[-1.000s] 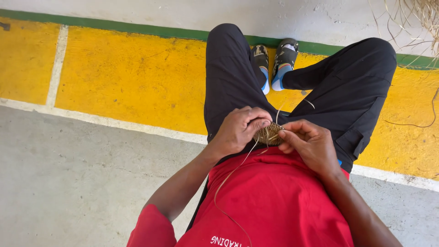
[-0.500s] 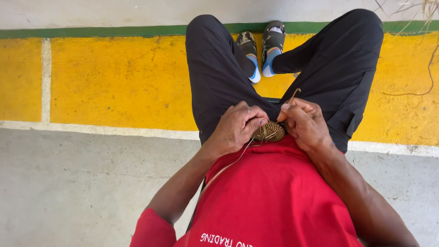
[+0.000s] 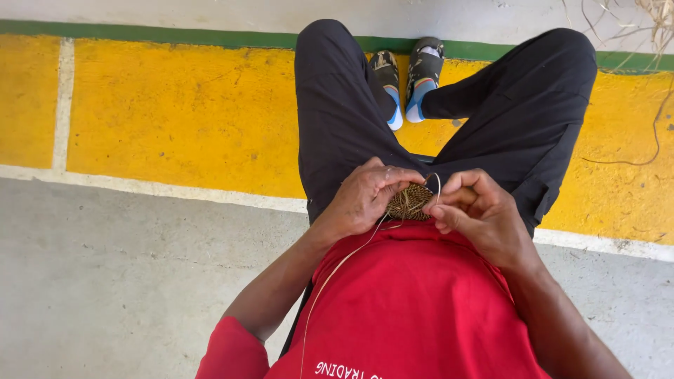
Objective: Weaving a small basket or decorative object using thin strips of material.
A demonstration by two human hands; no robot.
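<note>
Weaving: a small round coil point(image 3: 411, 201) of brown fibre sits in the lap, between both hands, just above the red shirt point(image 3: 414, 302).
Left hand point(image 3: 365, 196): curled around the coil's left edge, fingers closed on it.
Right hand point(image 3: 477, 210): fingers pinched narrow on a pale strand point(image 3: 437, 184) that loops over the coil's right edge.
Loose strand point(image 3: 337, 270): runs from the coil down across the shirt, past the left forearm, out of the bottom of the view.
Legs: black trousers point(image 3: 337, 112), knees apart, feet together in sandals point(image 3: 407, 74) ahead of the coil.
Floor: grey concrete point(image 3: 126, 281) on the left, a yellow band point(image 3: 182, 112) edged white, a green stripe point(image 3: 140, 31) beyond.
Surroundings: dry fibres point(image 3: 653, 28) lie at the far right corner, well apart from the hands; nothing blocks the coil except the fingers wrapped over it.
</note>
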